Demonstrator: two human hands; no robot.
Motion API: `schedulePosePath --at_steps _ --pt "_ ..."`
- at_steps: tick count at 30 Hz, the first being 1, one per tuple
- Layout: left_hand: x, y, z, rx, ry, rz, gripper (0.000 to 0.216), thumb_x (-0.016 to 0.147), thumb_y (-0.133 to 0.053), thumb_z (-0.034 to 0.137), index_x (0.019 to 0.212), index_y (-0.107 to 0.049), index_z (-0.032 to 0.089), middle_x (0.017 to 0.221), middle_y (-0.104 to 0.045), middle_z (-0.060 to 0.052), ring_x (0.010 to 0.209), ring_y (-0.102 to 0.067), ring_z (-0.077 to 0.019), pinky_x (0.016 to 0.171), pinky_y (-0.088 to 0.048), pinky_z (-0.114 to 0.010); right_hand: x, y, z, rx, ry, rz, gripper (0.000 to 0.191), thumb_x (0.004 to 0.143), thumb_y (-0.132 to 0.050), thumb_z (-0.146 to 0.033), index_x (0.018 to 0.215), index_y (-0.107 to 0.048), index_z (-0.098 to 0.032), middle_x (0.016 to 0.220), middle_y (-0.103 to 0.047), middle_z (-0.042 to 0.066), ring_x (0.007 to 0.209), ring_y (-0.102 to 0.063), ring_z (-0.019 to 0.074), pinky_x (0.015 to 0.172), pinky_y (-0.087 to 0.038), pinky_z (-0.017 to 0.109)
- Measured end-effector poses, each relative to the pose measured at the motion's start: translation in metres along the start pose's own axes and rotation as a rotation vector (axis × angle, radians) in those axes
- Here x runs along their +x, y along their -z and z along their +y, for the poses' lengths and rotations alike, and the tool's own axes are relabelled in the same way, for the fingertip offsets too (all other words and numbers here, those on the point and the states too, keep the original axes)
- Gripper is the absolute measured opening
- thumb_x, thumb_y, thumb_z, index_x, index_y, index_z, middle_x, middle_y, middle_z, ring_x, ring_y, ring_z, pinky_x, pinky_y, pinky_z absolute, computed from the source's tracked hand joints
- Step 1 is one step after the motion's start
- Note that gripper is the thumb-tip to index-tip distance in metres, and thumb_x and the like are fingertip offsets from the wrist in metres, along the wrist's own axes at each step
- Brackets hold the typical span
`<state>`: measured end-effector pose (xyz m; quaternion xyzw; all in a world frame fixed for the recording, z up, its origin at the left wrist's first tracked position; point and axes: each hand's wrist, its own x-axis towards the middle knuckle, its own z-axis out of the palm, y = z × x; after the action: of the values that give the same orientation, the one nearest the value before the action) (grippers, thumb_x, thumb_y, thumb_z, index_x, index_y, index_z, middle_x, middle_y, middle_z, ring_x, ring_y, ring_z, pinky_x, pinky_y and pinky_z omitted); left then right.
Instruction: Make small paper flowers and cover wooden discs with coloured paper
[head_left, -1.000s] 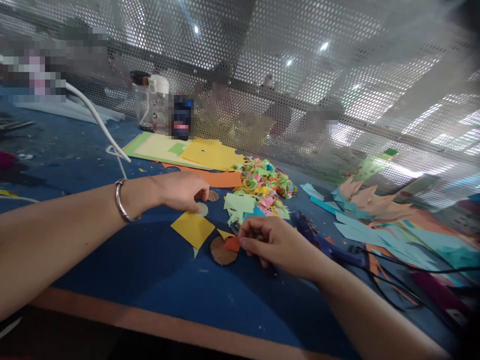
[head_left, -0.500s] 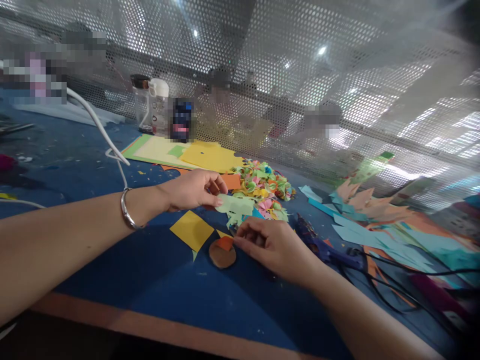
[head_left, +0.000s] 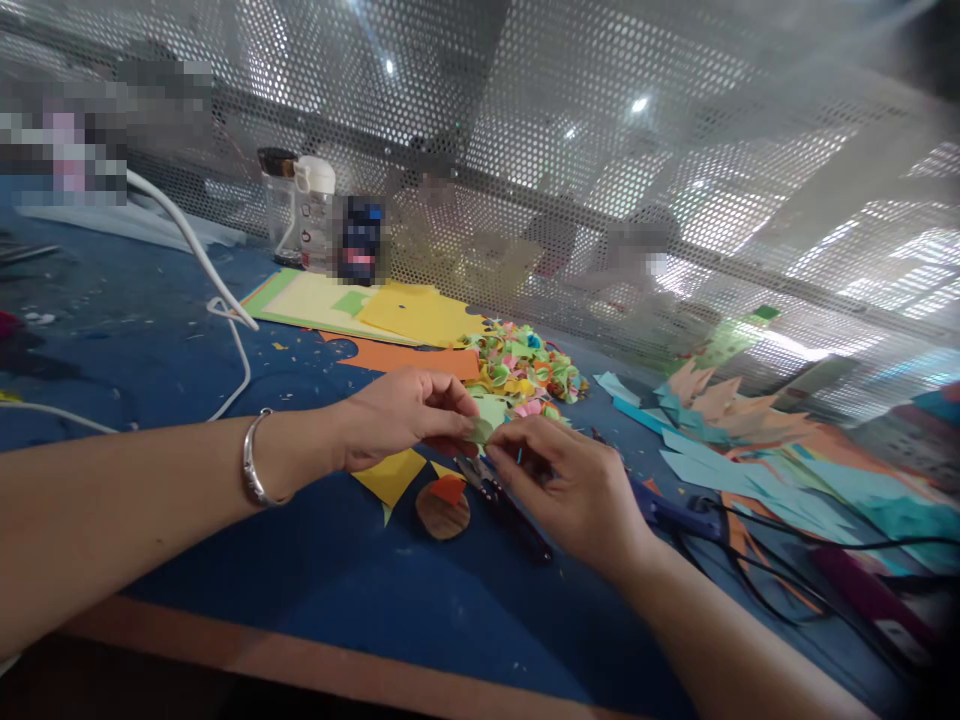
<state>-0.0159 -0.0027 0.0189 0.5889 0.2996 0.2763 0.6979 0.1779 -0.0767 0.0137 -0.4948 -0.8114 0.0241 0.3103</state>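
Note:
My left hand [head_left: 405,415] pinches a small piece of light green paper [head_left: 481,431] between thumb and fingers. From the other side, my right hand [head_left: 574,490] meets it, fingertips closed at the paper's lower right edge. Below them a round wooden slice [head_left: 442,520] lies on the table, a small orange paper piece [head_left: 448,489] on its top. Scissors or similar small snips [head_left: 517,518] with dark handles lie under my right hand, metal tips toward the slice. A yellow paper square [head_left: 390,477] is partly covered by my left hand.
Behind my hands is a heap of colourful paper bits [head_left: 525,362]. Orange paper [head_left: 412,362] and stacked sheets [head_left: 300,300] lie left of it. A blue tool [head_left: 679,515] with black cables and blue paper strips [head_left: 720,470] sit right. Two bottles [head_left: 315,225] stand by the mesh partition.
My right hand has left the orange piece on the wooden slice and moved up to the green paper. My left hand has shifted right and down with the paper, uncovering the dark-handled tool.

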Motion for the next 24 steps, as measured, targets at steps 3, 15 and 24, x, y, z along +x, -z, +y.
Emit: schedulePosePath --at_steps 3,15,24 --pt "-0.001 -0.002 -0.001 0.016 -0.037 -0.040 0.028 0.072 -0.082 0.029 0.086 -0.064 0.012 0.079 -0.067 -0.001 0.073 -0.065 -0.0108 0.074 -0.052 -0.028 0.001 0.000 0.001 0.065 -0.081 0.002 0.009 0.089 -0.057 -0.024 0.083 -0.063 -0.021 0.064 -0.058 -0.002 0.056 -0.052 0.0117 0.055 -0.041 0.024" --pt "0.002 -0.001 -0.011 0.193 -0.220 -0.023 0.020 0.073 -0.078 0.024 0.082 -0.063 0.014 0.074 -0.068 0.000 0.069 -0.063 -0.0094 0.070 -0.052 -0.024 0.004 0.002 -0.002 0.170 -0.196 0.005 0.014 0.088 -0.060 -0.032 0.079 -0.061 -0.020 0.062 -0.058 -0.002 0.054 -0.050 0.0114 0.051 -0.040 0.023" --pt "0.002 -0.001 -0.012 0.205 -0.217 -0.015 0.012 0.076 -0.074 0.022 0.081 -0.066 0.015 0.073 -0.069 0.000 0.067 -0.064 -0.0088 0.069 -0.053 -0.023 0.003 0.001 -0.001 0.183 -0.242 -0.017 0.015 0.089 -0.060 -0.034 0.083 -0.060 -0.021 0.064 -0.058 -0.002 0.055 -0.049 0.0119 0.051 -0.039 0.024"
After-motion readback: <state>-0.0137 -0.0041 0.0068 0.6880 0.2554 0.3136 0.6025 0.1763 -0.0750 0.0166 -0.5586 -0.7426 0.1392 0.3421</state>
